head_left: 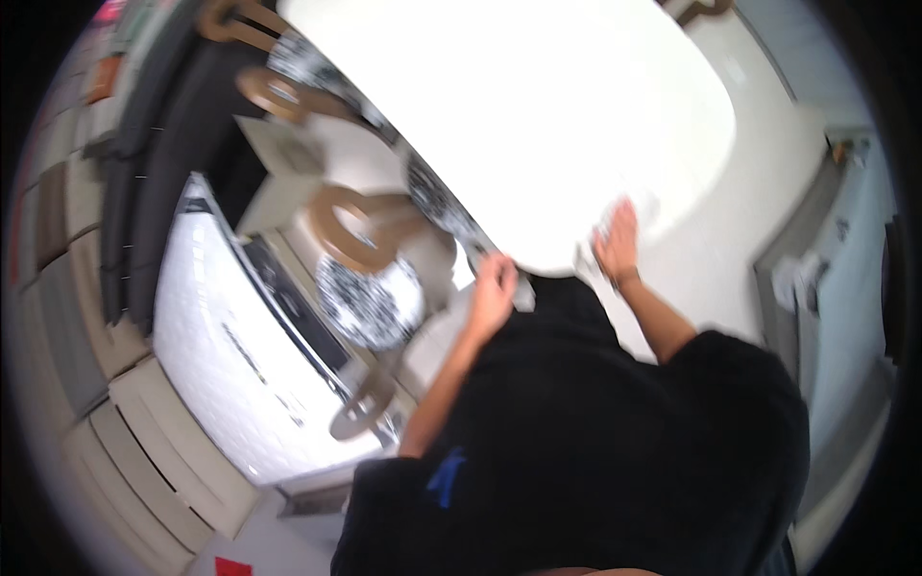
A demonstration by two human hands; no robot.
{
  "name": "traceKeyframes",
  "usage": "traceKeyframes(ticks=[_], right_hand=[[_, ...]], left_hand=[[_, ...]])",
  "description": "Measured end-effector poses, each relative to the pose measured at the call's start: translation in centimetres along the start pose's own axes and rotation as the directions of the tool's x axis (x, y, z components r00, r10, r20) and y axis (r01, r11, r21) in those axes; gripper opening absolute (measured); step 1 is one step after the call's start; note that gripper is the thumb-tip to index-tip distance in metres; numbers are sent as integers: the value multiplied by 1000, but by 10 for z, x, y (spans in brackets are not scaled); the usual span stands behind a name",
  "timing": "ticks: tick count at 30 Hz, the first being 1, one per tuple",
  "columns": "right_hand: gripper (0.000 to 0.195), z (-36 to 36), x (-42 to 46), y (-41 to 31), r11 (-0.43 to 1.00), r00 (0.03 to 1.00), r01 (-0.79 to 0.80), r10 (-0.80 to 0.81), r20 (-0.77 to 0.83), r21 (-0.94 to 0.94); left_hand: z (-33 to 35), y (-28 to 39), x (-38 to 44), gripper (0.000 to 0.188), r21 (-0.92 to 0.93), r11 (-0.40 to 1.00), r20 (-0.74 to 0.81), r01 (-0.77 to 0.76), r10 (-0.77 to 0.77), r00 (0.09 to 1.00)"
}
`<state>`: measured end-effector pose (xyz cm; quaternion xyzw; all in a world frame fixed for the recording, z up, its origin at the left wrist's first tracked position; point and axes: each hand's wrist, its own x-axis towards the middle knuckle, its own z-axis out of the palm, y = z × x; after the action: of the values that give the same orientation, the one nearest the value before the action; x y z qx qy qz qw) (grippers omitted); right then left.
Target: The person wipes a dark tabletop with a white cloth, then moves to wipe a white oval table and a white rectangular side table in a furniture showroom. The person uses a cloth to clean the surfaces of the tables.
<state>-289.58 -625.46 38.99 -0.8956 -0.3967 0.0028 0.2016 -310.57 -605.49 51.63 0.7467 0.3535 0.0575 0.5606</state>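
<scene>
A large white table top (547, 129) with rounded corners fills the upper middle. My right hand (618, 245) is over its near right edge, fingers stretched forward; a whitish, clear-looking crumpled thing (589, 261) shows beside the palm, too blurred to name. My left hand (494, 282) is at the near left corner of the table, fingers curled in. Something pale and thin, perhaps cloth or plastic, (524, 294) hangs beside it; whether the fingers grip it is unclear.
Wooden chairs (346, 230) with black-and-white patterned seats (374, 299) stand along the table's left side. Farther left are a glossy white panel-like surface (238, 345), dark upright panels (180, 144) and beige cushioned blocks (180, 439). A grey-edged, bluish surface (839, 273) lies at the right.
</scene>
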Motion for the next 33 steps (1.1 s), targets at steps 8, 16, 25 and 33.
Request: traceKeyframes(ticks=[8,16,25,33], right_hand=[[78,46,55,-131,999,997,5,-8,73,47],[76,88,112,-181,989,992,-114,118,-46,90],[77,98,4,-163,897,901,-434,430,-62,-83],[78,55,-23,-136,858,856,-488,506,103,-162]], left_hand=[[-57,-32,17,19,120,932,101,-342,331,938],[-92,-55,6,20,172,914,264,-368,317,911],[-5,-78,42,83,105,754,550,-649,499,669],[46,-78,52,101,366,653,746,-663,221,629]])
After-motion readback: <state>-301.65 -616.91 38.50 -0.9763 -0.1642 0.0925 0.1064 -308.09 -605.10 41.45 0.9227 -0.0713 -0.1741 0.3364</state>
